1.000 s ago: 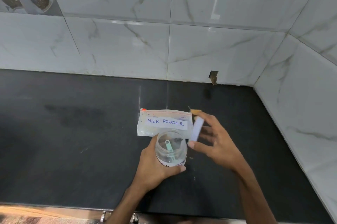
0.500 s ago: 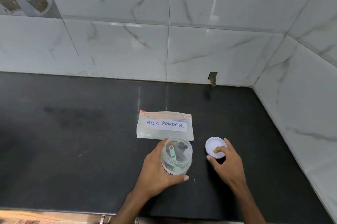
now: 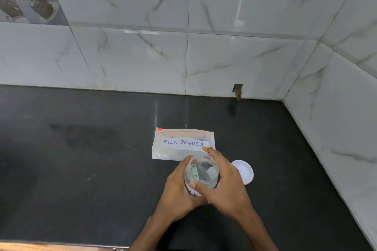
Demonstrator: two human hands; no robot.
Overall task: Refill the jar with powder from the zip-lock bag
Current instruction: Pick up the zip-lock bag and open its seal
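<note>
One step looks done: left grip (image 3: pixel 177 191) and right grip (image 3: pixel 224 185) are clamping the uncapped jar (image 3: pixel 204 175), lid (image 3: pixel 245 171) lying rightward; bag (image 3: pixel 173 149) beyond is awaiting opening, pouring

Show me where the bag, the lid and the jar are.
bag (image 3: pixel 183 143), head view, on its label.
lid (image 3: pixel 244 170), head view, on its white face.
jar (image 3: pixel 206 177), head view, inside its open mouth.

A single wide-angle camera on the head looks forward and down, close over the jar (image 3: pixel 202 173) on the counter (image 3: pixel 81 169), facing the wall (image 3: pixel 122 56).
</note>
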